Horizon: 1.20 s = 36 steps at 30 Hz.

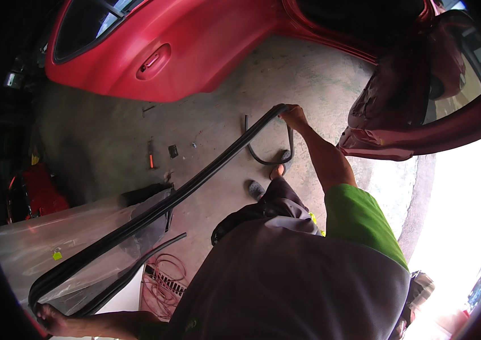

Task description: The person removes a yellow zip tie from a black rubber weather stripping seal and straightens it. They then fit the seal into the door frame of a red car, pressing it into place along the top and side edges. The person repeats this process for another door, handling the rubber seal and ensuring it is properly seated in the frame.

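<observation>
One black strip (192,184), two hands (293,117) gripping — left one (52,321) seemingly

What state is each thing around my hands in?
Left hand: closed on the strip
Right hand: closed on the strip
Black strip: spans both hands, loose lengths curving away
Red hose: loosely looped
Clear plastic sheet: spread, wrinkled
Orange-ended tool: lying on the floor
Red car door: cannot tell whether latched

Floor (218,107) is grey, stained concrete. Left of centre: slim orange-and-dark item (151,161), small dark flat piece (173,151) to its right, then tiny pale-blue bit (194,145). Near side: reddish hose (168,262), loose coils. Centre: person's grey footwear (256,190).
</observation>
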{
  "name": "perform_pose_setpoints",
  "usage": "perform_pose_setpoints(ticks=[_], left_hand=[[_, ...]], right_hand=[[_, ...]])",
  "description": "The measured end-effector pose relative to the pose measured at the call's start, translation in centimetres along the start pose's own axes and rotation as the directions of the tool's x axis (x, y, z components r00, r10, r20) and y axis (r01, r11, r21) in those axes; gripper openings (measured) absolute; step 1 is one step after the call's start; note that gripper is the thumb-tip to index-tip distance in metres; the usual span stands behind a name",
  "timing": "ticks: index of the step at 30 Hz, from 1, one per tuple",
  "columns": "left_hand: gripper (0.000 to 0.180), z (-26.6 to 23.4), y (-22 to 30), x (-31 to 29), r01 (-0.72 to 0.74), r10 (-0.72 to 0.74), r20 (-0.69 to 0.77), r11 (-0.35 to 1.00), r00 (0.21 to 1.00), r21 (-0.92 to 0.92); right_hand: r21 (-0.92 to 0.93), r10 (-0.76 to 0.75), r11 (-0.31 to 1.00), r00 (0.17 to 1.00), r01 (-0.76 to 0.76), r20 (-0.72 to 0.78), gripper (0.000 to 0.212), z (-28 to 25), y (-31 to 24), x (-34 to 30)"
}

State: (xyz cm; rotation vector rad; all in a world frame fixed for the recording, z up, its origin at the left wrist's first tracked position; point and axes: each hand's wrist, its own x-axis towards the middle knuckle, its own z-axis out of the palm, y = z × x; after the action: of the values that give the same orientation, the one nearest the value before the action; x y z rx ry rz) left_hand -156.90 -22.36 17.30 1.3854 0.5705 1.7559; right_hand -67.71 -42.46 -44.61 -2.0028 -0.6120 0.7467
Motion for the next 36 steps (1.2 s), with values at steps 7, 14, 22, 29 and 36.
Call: perform_pose_setpoints(ticks=[7,14,22,29,36], left_hand=[[0.056,-9.3,-25.0,-9.3,0.407,-0.462,0.039,0.734,0.886,-0.544],[0.039,-8.8,-45.3,-22.4,0.469,-0.807,-0.129,0.456,0.576,-0.756],[0.021,-3.5,-57.9,-38.0,0.860,-0.862,-0.328,0.465,0.386,-0.210],[0.035,5.6,-60.9,-37.9,0.869,-0.806,0.334,0.416,0.489,-0.269],[0.038,31.9,-48.7,-29.5,0.781,-0.855,0.251,0.517,0.454,0.350]], right_hand=[[0.373,-0.137,0.920,0.990,0.122,0.013,0.020,-12.2,-16.4,-0.2],[0.208,-0.393,0.870,0.884,0.447,-0.255,0.021,-19.9,-31.8,-5.1],[0.197,-0.408,0.838,0.824,0.509,-0.392,0.027,-24.3,-40.4,-7.6],[0.051,-0.474,0.844,0.786,0.534,-0.396,0.035,-22.7,-39.8,-11.2],[-0.278,-0.549,0.834,0.771,0.477,-0.323,0.026,-18.1,-35.6,-10.0]])
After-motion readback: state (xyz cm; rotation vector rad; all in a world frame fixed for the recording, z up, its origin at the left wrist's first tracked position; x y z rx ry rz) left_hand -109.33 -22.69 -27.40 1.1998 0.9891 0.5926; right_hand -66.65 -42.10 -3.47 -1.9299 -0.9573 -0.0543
